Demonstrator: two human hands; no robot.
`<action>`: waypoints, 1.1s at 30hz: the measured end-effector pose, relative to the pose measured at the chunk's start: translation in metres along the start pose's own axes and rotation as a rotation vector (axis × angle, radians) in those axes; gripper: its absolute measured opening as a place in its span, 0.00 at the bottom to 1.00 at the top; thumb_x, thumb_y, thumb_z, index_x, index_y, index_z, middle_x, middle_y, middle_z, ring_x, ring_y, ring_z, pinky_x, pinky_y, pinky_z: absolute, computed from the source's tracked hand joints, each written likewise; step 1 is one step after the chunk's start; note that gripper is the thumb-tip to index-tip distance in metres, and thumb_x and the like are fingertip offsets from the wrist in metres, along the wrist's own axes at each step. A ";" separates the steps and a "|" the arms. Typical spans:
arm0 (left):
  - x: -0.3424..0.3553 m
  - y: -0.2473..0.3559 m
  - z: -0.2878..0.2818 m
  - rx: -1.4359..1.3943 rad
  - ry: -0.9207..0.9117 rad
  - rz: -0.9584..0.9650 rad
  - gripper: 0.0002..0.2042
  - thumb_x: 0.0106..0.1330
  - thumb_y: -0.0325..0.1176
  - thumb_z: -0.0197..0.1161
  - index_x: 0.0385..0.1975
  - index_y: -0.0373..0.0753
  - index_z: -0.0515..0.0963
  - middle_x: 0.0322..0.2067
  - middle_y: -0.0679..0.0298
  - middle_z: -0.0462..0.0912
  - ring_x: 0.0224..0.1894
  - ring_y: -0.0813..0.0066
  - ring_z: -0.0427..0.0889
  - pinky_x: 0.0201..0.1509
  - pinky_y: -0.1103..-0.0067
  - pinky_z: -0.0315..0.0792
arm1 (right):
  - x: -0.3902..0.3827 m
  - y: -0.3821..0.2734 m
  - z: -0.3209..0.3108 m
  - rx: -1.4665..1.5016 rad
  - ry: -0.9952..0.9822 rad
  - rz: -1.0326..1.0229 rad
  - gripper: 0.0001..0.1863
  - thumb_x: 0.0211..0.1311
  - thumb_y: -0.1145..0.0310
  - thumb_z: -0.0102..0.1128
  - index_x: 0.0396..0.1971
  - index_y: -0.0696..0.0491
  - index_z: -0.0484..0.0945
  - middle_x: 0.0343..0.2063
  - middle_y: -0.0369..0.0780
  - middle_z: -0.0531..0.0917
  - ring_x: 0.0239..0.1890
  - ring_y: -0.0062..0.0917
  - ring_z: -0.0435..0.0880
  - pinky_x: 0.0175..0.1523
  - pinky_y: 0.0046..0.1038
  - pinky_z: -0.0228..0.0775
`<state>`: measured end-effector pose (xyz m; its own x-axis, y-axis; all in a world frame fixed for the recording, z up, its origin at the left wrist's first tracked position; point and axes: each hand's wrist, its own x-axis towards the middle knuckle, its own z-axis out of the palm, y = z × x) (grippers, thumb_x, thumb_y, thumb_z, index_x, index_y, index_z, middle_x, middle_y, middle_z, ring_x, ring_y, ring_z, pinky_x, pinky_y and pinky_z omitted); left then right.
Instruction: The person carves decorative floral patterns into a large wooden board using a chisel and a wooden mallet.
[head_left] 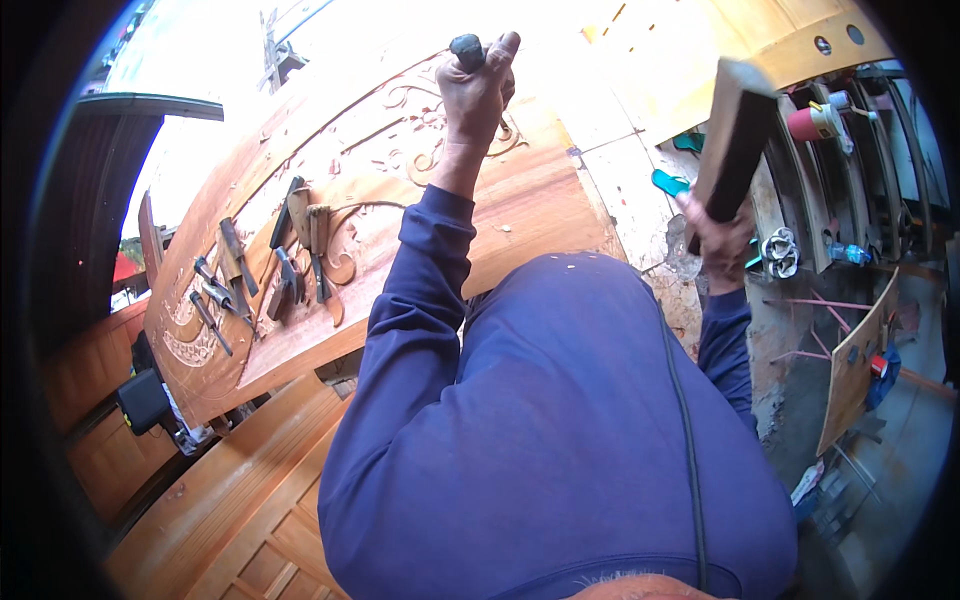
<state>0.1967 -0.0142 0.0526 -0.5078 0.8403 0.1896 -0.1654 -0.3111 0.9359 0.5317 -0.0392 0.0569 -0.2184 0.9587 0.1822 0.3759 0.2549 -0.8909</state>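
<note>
My left hand [478, 92] is stretched forward over a large carved wooden panel [520, 205] and grips a chisel [466, 47] by its dark handle, the blade hidden below the fist. My right hand [722, 240] is raised at the right and holds a heavy wooden mallet [735, 140], a long block lifted above the panel's right edge. Both forearms wear dark blue sleeves. The carved scrollwork [420, 150] lies just beside my left hand.
Several chisels and gouges [270, 265] lie in a loose row on the panel's left part. Wooden door panels [230, 500] lean at lower left. A black box [143, 400] sits by them. Clamps, a red-capped tool [815, 122] and a plastic bottle [848, 253] crowd the right.
</note>
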 end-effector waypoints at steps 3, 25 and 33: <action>-0.002 -0.005 0.000 -0.021 -0.035 0.016 0.20 0.71 0.34 0.69 0.14 0.40 0.72 0.11 0.73 0.64 0.10 0.85 0.60 0.15 0.82 0.49 | 0.048 -0.053 -0.015 -0.138 0.170 -0.470 0.18 0.58 0.72 0.74 0.49 0.50 0.80 0.38 0.40 0.86 0.38 0.27 0.86 0.46 0.32 0.79; 0.007 -0.004 -0.028 0.045 -0.433 -0.176 0.11 0.65 0.37 0.75 0.28 0.39 0.80 0.19 0.69 0.79 0.16 0.86 0.71 0.19 0.84 0.63 | 0.123 -0.083 0.043 -0.610 -0.164 -0.904 0.48 0.56 0.74 0.72 0.74 0.26 0.63 0.35 0.40 0.82 0.36 0.32 0.87 0.41 0.33 0.86; 0.045 -0.015 0.027 0.137 -0.579 -0.385 0.20 0.68 0.44 0.70 0.17 0.47 0.70 0.11 0.75 0.62 0.12 0.87 0.58 0.15 0.80 0.51 | 0.113 -0.076 0.043 -0.149 -0.108 -0.570 0.45 0.54 0.76 0.76 0.73 0.39 0.68 0.59 0.43 0.83 0.55 0.31 0.86 0.57 0.31 0.80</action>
<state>0.1999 0.0403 0.0548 0.1031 0.9922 -0.0702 -0.1151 0.0820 0.9900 0.4396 0.0446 0.1276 -0.5099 0.6496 0.5639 0.2937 0.7476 -0.5957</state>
